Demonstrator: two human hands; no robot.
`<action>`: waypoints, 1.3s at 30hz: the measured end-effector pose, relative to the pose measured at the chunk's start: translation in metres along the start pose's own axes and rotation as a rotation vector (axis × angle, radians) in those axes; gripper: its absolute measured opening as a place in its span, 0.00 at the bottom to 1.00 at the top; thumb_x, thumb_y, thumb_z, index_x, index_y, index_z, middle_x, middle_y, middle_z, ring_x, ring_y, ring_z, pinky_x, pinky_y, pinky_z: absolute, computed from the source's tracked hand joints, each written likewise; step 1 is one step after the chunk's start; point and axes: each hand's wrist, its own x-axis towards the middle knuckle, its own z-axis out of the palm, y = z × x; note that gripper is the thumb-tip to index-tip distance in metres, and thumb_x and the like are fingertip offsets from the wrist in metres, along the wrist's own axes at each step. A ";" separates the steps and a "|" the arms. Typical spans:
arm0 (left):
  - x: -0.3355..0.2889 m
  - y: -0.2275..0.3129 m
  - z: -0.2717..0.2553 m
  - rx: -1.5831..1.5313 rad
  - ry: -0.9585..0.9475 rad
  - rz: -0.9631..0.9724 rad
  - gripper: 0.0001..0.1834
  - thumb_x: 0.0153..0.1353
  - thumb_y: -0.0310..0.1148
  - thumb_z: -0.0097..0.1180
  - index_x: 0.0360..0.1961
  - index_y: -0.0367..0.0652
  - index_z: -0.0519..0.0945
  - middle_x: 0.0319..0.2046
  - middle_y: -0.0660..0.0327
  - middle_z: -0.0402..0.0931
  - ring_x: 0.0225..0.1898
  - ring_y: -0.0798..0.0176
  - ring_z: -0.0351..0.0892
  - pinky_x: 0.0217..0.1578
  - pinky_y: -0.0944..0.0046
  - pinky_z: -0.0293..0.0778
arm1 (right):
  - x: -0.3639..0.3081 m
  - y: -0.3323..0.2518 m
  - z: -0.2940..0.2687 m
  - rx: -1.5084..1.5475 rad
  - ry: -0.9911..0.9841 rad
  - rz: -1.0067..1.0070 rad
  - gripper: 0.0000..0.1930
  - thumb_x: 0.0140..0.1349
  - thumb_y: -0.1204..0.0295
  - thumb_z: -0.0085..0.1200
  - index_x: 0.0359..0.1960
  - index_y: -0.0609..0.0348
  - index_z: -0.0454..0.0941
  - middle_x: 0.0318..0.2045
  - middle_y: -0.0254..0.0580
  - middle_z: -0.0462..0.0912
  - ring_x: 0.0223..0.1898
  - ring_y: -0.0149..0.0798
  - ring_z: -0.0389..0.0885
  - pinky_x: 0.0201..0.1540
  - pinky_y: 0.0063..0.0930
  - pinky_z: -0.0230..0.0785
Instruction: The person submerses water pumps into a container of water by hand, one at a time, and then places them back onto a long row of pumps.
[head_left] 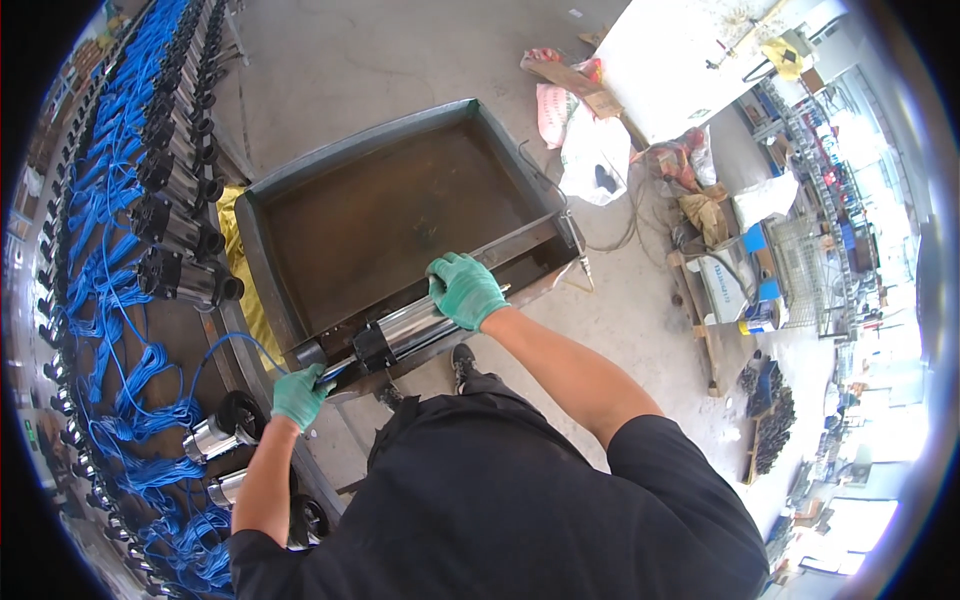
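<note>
A shiny steel, cylindrical submersible pump [418,328] with a black collar lies slantwise along the near edge of a metal water trough [262,270]. My right hand [465,290], in a green glove, is closed over the pump's right part from above. Near the trough's lower left corner, my left hand [300,396], gloved in green too, has its fingers closed. A blue cable [232,338] arcs from the bench into that hand. Between the left fingers and the black collar runs a narrow shiny piece, whose kind I cannot make out.
On the left, a long bench [215,385] carries rows of similar pumps [180,275] and tangled blue cables [110,200]. Yellow sheeting [245,270] lies beside the trough. Farther right are white sacks [595,155], a wooden pallet [700,330], boxes and a wire cage [805,270].
</note>
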 end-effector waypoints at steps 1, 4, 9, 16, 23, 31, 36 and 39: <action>0.000 0.001 0.007 0.000 0.000 0.003 0.16 0.60 0.44 0.66 0.43 0.46 0.83 0.31 0.59 0.84 0.32 0.56 0.83 0.35 0.54 0.76 | 0.000 0.000 0.000 0.005 0.002 -0.004 0.09 0.64 0.68 0.52 0.40 0.56 0.83 0.39 0.48 0.83 0.45 0.53 0.80 0.52 0.46 0.73; -0.001 0.007 0.017 0.315 0.082 -0.039 0.14 0.56 0.43 0.67 0.37 0.48 0.80 0.30 0.60 0.82 0.36 0.49 0.83 0.36 0.49 0.76 | 0.001 -0.002 0.002 0.010 0.009 0.002 0.09 0.64 0.68 0.52 0.39 0.56 0.83 0.39 0.48 0.83 0.45 0.53 0.80 0.51 0.46 0.74; 0.000 0.006 0.000 -0.111 -0.078 -0.184 0.17 0.59 0.45 0.66 0.41 0.46 0.81 0.31 0.57 0.82 0.30 0.59 0.83 0.32 0.55 0.76 | 0.002 0.000 0.001 -0.005 -0.005 0.006 0.09 0.64 0.68 0.52 0.39 0.56 0.83 0.39 0.48 0.83 0.46 0.53 0.80 0.52 0.45 0.74; -0.002 0.000 0.000 -1.402 -0.307 -0.690 0.13 0.65 0.36 0.64 0.45 0.40 0.78 0.30 0.61 0.79 0.29 0.68 0.79 0.28 0.69 0.72 | 0.003 0.001 -0.001 -0.003 -0.018 0.012 0.10 0.64 0.67 0.52 0.40 0.56 0.83 0.40 0.48 0.83 0.46 0.53 0.81 0.52 0.45 0.74; 0.004 -0.006 0.032 -0.792 0.023 -0.360 0.14 0.61 0.21 0.62 0.47 0.40 0.73 0.30 0.65 0.73 0.31 0.71 0.74 0.32 0.68 0.73 | 0.002 0.001 0.001 0.010 -0.006 0.010 0.10 0.64 0.67 0.53 0.40 0.56 0.83 0.40 0.48 0.83 0.46 0.53 0.80 0.52 0.46 0.74; 0.038 0.018 -0.038 -0.521 -0.521 -0.365 0.15 0.62 0.25 0.60 0.50 0.46 0.82 0.37 0.61 0.81 0.33 0.65 0.80 0.37 0.63 0.77 | 0.001 0.005 0.003 0.006 0.007 -0.002 0.09 0.63 0.67 0.53 0.39 0.55 0.83 0.39 0.47 0.83 0.46 0.53 0.80 0.51 0.47 0.74; 0.010 -0.011 0.030 -0.012 0.188 0.033 0.21 0.55 0.26 0.61 0.52 0.50 0.82 0.45 0.57 0.83 0.39 0.47 0.83 0.42 0.54 0.79 | 0.002 0.001 0.002 0.009 -0.009 0.008 0.09 0.63 0.67 0.53 0.39 0.55 0.83 0.39 0.46 0.83 0.45 0.53 0.80 0.51 0.47 0.74; 0.008 0.001 0.027 0.042 0.175 -0.105 0.23 0.55 0.30 0.63 0.55 0.51 0.81 0.45 0.55 0.83 0.40 0.44 0.83 0.43 0.52 0.79 | 0.002 0.002 0.002 0.004 -0.012 0.009 0.10 0.63 0.67 0.53 0.40 0.55 0.83 0.39 0.47 0.83 0.45 0.53 0.80 0.51 0.48 0.74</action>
